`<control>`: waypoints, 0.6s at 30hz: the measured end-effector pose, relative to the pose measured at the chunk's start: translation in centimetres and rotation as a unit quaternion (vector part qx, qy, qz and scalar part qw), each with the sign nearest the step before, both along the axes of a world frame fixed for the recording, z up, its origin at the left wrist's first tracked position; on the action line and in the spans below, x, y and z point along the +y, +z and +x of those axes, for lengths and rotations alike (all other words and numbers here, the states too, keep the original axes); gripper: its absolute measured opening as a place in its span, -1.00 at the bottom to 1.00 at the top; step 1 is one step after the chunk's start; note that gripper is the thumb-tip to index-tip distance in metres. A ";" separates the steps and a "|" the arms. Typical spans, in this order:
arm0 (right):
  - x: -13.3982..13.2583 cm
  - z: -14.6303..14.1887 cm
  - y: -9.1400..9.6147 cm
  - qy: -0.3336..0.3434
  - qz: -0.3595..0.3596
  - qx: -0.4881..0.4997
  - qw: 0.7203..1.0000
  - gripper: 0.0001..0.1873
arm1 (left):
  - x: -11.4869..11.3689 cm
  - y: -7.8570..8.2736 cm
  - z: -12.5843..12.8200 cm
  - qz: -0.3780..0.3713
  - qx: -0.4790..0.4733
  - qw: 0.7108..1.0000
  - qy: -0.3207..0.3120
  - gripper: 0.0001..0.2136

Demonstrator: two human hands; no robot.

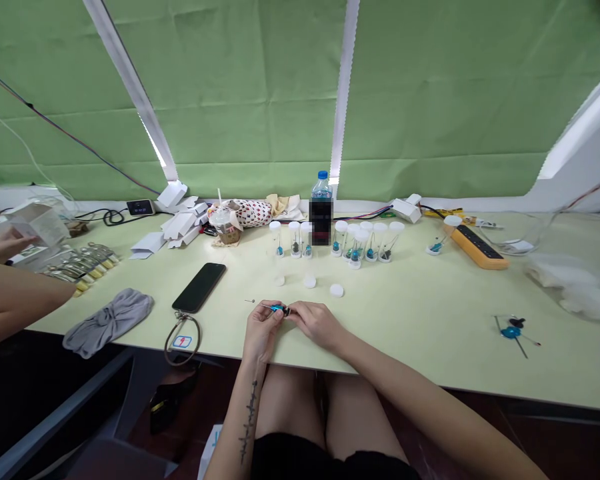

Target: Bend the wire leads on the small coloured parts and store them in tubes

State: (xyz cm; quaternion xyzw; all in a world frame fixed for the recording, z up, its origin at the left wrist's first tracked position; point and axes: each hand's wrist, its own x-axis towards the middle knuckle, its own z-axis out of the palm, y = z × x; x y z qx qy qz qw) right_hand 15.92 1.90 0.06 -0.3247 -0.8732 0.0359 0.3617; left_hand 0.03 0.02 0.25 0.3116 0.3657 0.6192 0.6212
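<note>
Over the table's front edge, my left hand (263,328) pinches a small blue-and-black part with a thin metal rod (279,309). The fingertips of my right hand (316,323) are closed on the black end of the same part. Its exact kind is too small to make out. A tiny pin-like piece (251,301) lies just left of my left hand. Beyond the hands are three loose white caps, one of them a round cap (309,283). Farther back stand several clear tubes with white lids (355,257), with blue or black pieces and thin rods inside.
A phone (199,288) and a grey cloth (109,321) lie to the left. A bottle (322,213) and drink cup (226,225) stand behind. An orange power strip (475,247) and loose blue-and-black parts (511,331) are to the right. Another person's arm (23,297) reaches in at far left.
</note>
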 end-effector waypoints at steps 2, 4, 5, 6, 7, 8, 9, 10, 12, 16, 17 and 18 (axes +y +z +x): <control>0.0 0.0 0.0 -0.002 0.002 -0.003 1.000 -0.80 | 0.0 0.1 0.0 0.002 0.000 1.000 -0.001 -0.73; 0.0 -0.1 0.0 -0.004 0.001 -0.007 1.000 -0.79 | -0.1 0.2 0.1 0.002 0.001 1.000 -0.002 -0.73; 0.0 -0.1 0.1 -0.006 0.000 -0.008 1.000 -0.79 | -0.1 0.2 0.1 0.002 0.002 1.000 -0.002 -0.73; 0.0 -0.2 0.1 -0.007 0.000 -0.009 1.000 -0.79 | -0.1 0.2 0.1 0.001 0.003 1.000 0.000 -0.73; 0.0 -0.2 0.1 -0.008 -0.001 -0.010 1.000 -0.79 | -0.1 0.2 0.1 0.002 0.003 1.000 0.003 -0.74; 0.1 -0.2 0.0 -0.010 -0.002 -0.010 1.000 -0.79 | -0.1 0.1 0.1 0.003 0.002 1.000 0.007 -0.74; 0.1 -0.2 0.0 -0.012 -0.002 -0.011 1.000 -0.79 | -0.1 0.1 0.1 0.005 0.001 1.000 0.012 -0.75; 0.1 -0.2 0.1 -0.014 -0.002 -0.010 1.000 -0.78 | -0.1 0.0 0.1 0.008 -0.001 1.000 0.017 -0.75; 0.1 -0.2 0.1 -0.017 -0.003 -0.009 1.000 -0.76 | 0.0 -0.2 0.1 0.012 -0.004 1.000 0.028 -0.75; 0.1 -0.1 0.1 -0.013 0.002 -0.007 1.000 -0.79 | 0.0 -0.3 0.2 0.013 -0.003 0.999 0.036 -0.75; 0.0 0.0 0.1 -0.013 0.005 -0.007 1.000 -0.81 | 0.0 -0.3 0.2 0.013 -0.002 0.999 0.033 -0.75; 0.0 0.0 0.1 -0.012 0.007 -0.008 1.000 -0.83 | 0.0 -0.2 0.2 0.012 -0.001 1.000 0.029 -0.74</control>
